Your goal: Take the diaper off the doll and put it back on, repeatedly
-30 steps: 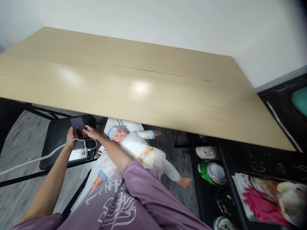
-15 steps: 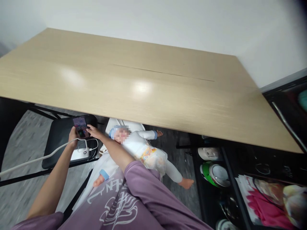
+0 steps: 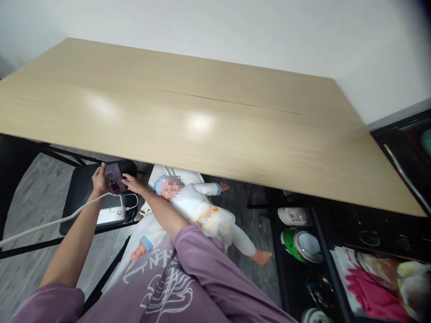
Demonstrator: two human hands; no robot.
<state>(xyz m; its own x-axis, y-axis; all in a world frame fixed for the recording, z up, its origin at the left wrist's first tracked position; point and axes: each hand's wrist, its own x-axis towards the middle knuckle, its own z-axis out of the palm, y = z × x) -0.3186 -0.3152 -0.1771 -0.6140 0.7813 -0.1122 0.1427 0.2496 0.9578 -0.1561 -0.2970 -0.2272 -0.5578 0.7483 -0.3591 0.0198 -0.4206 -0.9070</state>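
Bright, even overhead light leaves 2 soft glare patches on the pale wooden table, while the space beneath it lies in deep shadow. The lit phone screen glows in that dimness. Edges curve with wide-angle distortion, the top right corner darkens, and the shelf contents at right look smeared.

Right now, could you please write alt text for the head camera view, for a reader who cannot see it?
A person in a purple top holds a lit phone in the left hand while the right hand touches its screen, above a black chair. A baby doll lies beside them below a bare wooden table; a white cable runs off left.
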